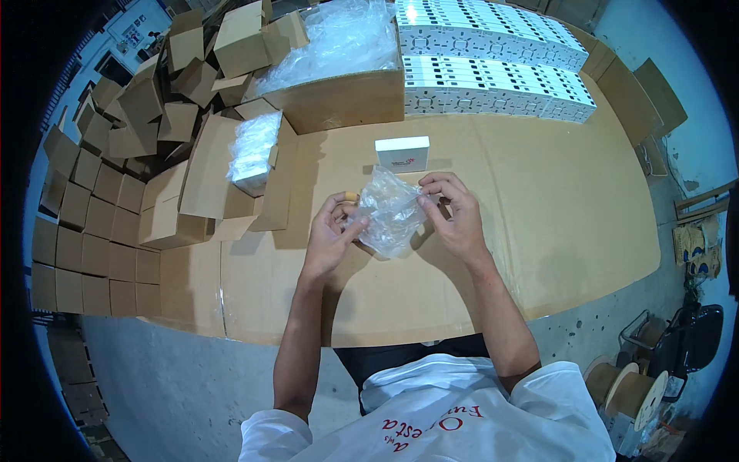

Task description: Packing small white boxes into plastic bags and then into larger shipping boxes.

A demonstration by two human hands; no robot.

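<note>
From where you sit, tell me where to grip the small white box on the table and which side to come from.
Grip the small white box across its two short ends, coming down from above. It lies flat on the cardboard-covered table with bare space on both ends, just beyond the clear plastic bag that the left hand and right hand hold. Probably light.

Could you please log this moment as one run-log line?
left hand: holds plastic bag | right hand: holds the bag | white box: on table, beyond bag
</note>
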